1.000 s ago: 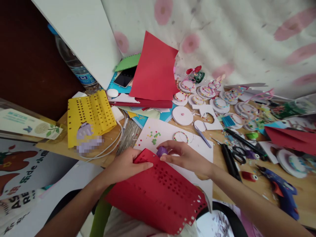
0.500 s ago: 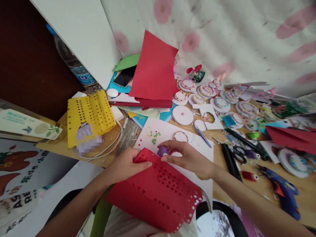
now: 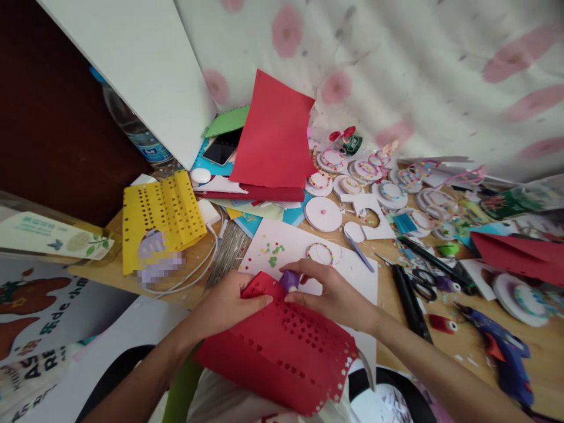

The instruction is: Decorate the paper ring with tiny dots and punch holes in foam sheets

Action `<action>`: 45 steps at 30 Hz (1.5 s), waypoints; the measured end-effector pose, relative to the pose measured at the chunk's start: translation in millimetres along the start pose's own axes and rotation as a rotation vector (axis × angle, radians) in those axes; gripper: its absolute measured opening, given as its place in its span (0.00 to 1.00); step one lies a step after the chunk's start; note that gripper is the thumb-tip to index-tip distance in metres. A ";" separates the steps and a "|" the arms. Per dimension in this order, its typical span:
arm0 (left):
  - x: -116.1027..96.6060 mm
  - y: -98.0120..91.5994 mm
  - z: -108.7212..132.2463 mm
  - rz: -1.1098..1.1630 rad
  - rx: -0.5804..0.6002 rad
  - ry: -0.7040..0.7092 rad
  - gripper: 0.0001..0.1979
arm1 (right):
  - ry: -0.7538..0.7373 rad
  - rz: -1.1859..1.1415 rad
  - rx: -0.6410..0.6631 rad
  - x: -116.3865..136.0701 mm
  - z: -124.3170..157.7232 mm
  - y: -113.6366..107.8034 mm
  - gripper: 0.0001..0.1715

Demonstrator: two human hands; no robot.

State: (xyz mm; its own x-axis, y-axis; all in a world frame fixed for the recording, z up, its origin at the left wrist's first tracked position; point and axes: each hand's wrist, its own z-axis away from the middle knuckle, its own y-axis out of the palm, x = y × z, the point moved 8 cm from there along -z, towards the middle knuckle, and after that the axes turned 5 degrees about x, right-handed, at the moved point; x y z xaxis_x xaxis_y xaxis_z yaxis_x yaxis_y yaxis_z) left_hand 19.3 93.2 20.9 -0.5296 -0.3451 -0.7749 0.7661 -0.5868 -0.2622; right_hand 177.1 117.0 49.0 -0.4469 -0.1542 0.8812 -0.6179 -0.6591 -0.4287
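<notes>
My left hand (image 3: 231, 302) pinches the upper left corner of a red sheet of paper (image 3: 282, 358), its thumb lying on top. Rows of punched holes run across the sheet, and star-shaped cuts line its right edge. My right hand (image 3: 328, 294) grips a purple craft punch (image 3: 289, 281) between thumb and fingers, at the sheet's top edge. Whether the punch is pressed down I cannot tell. Just behind it lies a white sheet (image 3: 359, 276) with small green, red and yellow paper bits (image 3: 275, 255) and a beaded bracelet (image 3: 320, 254).
A yellow punched sheet (image 3: 163, 220) and a purple hair clip (image 3: 154, 249) are at left. Scissors (image 3: 425, 285), a red punch (image 3: 442, 324) and a blue glue gun (image 3: 497, 346) lie at right. Several bracelets on white discs (image 3: 390, 194) stand at the back.
The purple punch has come onto the red sheet's top edge, moving slightly down with my right hand. My left hand still holds the sheet. The whole view has shifted a little.
</notes>
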 end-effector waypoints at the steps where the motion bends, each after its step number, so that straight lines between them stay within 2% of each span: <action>1: -0.8 0.4 0.0 0.003 0.000 0.006 0.14 | 0.005 -0.013 0.000 -0.4 0.2 -0.1 0.24; 8: -2.2 6.9 2.7 0.103 0.049 -0.002 0.12 | 0.081 -0.208 0.082 -5.8 -1.9 6.5 0.23; 13: -9.6 -2.7 5.4 0.013 -0.044 0.029 0.11 | -0.048 0.096 0.018 11.1 -4.6 3.4 0.23; 19: -10.7 -8.2 6.0 -0.063 -0.042 0.007 0.14 | -0.143 0.230 0.066 23.6 -10.6 7.6 0.19; 22: -7.4 -6.9 7.5 -0.020 -0.024 -0.004 0.14 | -0.109 0.074 0.102 17.2 -13.2 9.2 0.18; 25: -4.3 -3.4 10.8 0.075 -0.004 -0.009 0.14 | -0.074 -0.163 0.072 10.6 -12.8 8.6 0.19; 27: -4.0 -1.7 13.0 0.084 -0.007 0.001 0.14 | -0.083 -0.198 0.057 11.5 -10.7 8.7 0.19; 33: -6.9 1.6 15.1 -0.063 -0.090 0.054 0.15 | -0.126 0.111 0.134 24.3 -1.6 9.8 0.17; 40: -8.9 6.7 11.6 -0.059 -0.105 0.074 0.15 | -0.189 0.255 0.150 30.8 4.8 9.4 0.17; 45: -8.9 2.0 13.0 -0.027 -0.106 0.091 0.17 | -0.224 0.139 0.092 34.0 4.5 7.2 0.19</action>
State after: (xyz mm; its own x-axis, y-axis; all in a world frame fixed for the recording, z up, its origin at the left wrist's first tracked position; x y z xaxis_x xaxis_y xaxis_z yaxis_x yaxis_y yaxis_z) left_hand 20.8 85.6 34.8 -0.5194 -0.2593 -0.8143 0.7884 -0.5131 -0.3394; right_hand 160.3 103.7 76.8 -0.3627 -0.3998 0.8418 -0.4949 -0.6827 -0.5375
